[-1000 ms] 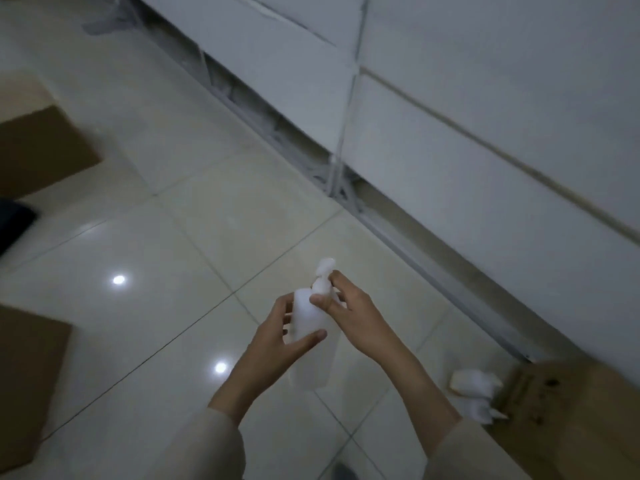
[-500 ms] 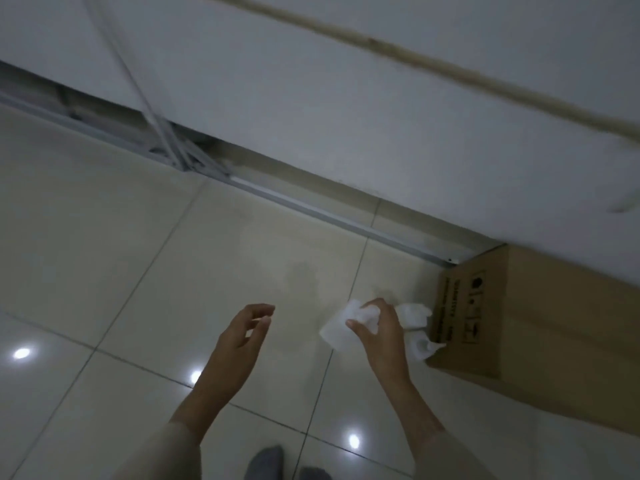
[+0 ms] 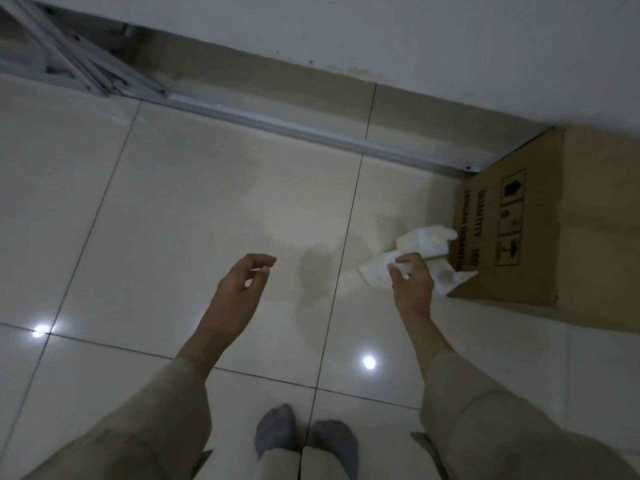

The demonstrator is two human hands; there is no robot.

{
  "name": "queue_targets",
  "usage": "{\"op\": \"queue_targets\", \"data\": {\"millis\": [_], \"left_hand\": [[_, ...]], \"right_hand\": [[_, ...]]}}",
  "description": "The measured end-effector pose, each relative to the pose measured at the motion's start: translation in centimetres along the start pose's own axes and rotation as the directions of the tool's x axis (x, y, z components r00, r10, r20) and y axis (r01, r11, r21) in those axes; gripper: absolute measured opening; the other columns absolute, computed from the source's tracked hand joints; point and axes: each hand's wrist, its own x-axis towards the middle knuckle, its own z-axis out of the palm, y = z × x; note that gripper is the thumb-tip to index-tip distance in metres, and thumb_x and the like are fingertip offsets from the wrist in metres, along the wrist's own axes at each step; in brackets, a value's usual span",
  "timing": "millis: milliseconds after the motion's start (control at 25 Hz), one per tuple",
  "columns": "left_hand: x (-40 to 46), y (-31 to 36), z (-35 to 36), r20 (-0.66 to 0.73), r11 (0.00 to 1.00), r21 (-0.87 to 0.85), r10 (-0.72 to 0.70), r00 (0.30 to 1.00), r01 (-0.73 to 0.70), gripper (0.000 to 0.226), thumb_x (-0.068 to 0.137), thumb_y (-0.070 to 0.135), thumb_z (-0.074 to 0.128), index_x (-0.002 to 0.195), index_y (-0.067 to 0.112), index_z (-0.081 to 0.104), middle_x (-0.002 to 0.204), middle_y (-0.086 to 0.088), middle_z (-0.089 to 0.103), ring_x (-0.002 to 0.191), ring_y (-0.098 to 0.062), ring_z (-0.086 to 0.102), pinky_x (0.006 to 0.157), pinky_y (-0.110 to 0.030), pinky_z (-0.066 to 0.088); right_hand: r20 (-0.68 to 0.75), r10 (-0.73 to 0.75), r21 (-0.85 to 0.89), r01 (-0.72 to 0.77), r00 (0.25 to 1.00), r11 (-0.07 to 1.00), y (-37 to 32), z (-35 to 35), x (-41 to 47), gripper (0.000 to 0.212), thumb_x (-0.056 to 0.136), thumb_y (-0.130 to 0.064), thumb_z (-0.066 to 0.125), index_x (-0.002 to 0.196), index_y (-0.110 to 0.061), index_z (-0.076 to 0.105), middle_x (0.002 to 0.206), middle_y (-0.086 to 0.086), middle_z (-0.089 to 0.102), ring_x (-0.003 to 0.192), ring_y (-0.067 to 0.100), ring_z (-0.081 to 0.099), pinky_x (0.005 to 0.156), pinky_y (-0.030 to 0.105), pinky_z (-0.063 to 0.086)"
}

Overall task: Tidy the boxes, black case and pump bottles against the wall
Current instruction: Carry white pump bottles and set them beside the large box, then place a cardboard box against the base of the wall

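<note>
Your left hand (image 3: pixel 242 285) hangs free, fingers loosely curled; your right hand (image 3: pixel 412 282) reaches low, fingers curled in a grip.

The right hand (image 3: pixel 412 282) reaches down to a white pump bottle (image 3: pixel 379 271) on the tiled floor (image 3: pixel 194 209), its fingers (image 3: pixel 403 259) curled over the bottle's top. Two more white bottles (image 3: pixel 424 242), as far as the dim light shows, stand just beside it against a cardboard box (image 3: pixel 554 237) at the wall (image 3: pixel 415 36). The left hand (image 3: pixel 242 282) hangs loosely curled, holding nothing, above the floor.
</note>
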Motion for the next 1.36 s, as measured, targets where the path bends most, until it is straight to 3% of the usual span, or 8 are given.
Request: {"op": "queue_targets", "data": {"millis": [80,200,360,440,720,1080,1200,1360], "left_hand": [[-0.7,0.3,-0.6,-0.007,1.0,-0.002,0.006,1.0,-0.006,0.018,0.094,0.016,0.044,0.102,0.025,0.058,0.11,0.005,0.061,0.094,0.007,0.052,0.073,-0.005,0.035],[-2.2,1.1,-2.1,-0.02,1.0,-0.008,0.017,1.0,-0.017,0.018,0.094,0.016,0.044,0.102,0.026,0.057,0.109,0.006,0.06,0.094,0.006,0.053,0.073,-0.005,0.035],[-5.0,2.6,-4.9,-0.101,0.998,-0.051,0.023,0.995,-0.028,0.02,0.094,0.014,0.045,0.097,0.03,0.057,0.106,0.007,0.062,0.094,-0.006,0.057,0.074,-0.004,0.037],[-7.1,3.2,-6.3,-0.168,0.994,-0.105,0.001,0.986,-0.019,0.021,0.094,0.013,0.045,0.095,0.03,0.057,0.105,0.006,0.063,0.097,-0.013,0.058,0.077,-0.01,0.038],[-18.3,2.5,-13.0,-0.385,0.957,-0.29,-0.112,0.916,-0.004,0.023,0.093,0.011,0.045,0.096,0.029,0.058,0.106,0.006,0.064,0.104,-0.015,0.058,0.079,-0.012,0.038],[-37.1,-8.8,-25.4,-0.659,0.892,-0.453,-0.346,0.668,0.016,0.026,0.093,0.011,0.044,0.094,0.032,0.059,0.108,0.005,0.065,0.107,-0.016,0.057,0.087,-0.028,0.042],[-43.9,-13.9,-28.5,-0.691,0.869,-0.495,-0.396,0.605,0.003,0.025,0.092,0.012,0.047,0.092,0.034,0.059,0.104,0.008,0.066,0.104,-0.013,0.058,0.084,-0.024,0.042],[-54.2,-20.9,-32.5,-0.708,0.818,-0.575,-0.501,0.497,0.007,0.027,0.093,0.007,0.046,0.091,0.032,0.058,0.1,0.007,0.064,0.1,-0.014,0.057,0.081,-0.015,0.041]], "right_hand": [[0.017,0.063,-0.006,-0.063,0.998,0.998,-0.2,-0.3,-0.2,0.014,0.083,-0.002,0.059,0.097,-0.003,0.06,0.106,0.011,0.056,0.109,0.032,0.053,0.096,0.048,0.047],[0.099,0.106,-0.082,-0.098,0.989,0.992,-2.2,-1.0,-1.0,0.035,0.083,0.002,0.059,0.118,-0.001,0.054,0.129,0.021,0.05,0.123,0.035,0.046,0.105,0.041,0.038],[0.101,-0.045,-0.254,0.07,0.994,0.965,-6.5,-1.1,-3.8,0.041,0.079,0.001,0.061,0.118,-0.006,0.056,0.132,0.022,0.048,0.127,0.038,0.039,0.102,0.042,0.036],[0.226,-0.131,-0.216,0.181,0.965,0.959,-9.2,-0.4,-6.3,0.034,0.078,0.001,0.061,0.111,-0.007,0.06,0.125,0.019,0.055,0.121,0.035,0.046,0.099,0.033,0.037],[0.698,-0.294,-0.037,0.443,0.653,0.896,-19.6,2.5,-18.9,0.021,0.086,-0.002,0.052,0.1,-0.014,0.062,0.116,0.006,0.056,0.105,0.015,0.05,0.081,0.018,0.032],[0.883,-0.34,0.096,0.585,0.324,0.805,-25.3,11.4,-40.3,0.022,0.087,-0.004,0.05,0.089,-0.025,0.055,0.107,-0.002,0.055,0.102,0.01,0.048,0.082,0.023,0.037],[0.917,-0.33,0.131,0.616,0.222,0.777,-24.4,14.9,-49.4,0.024,0.086,-0.003,0.051,0.088,-0.026,0.055,0.11,0.002,0.059,0.105,0.015,0.052,0.087,0.026,0.043],[0.967,-0.245,0.142,0.647,0.072,0.75,-22.9,18.9,-62.3,0.028,0.085,-0.005,0.051,0.084,-0.032,0.054,0.107,-0.003,0.057,0.103,0.012,0.05,0.074,0.018,0.038]]}}
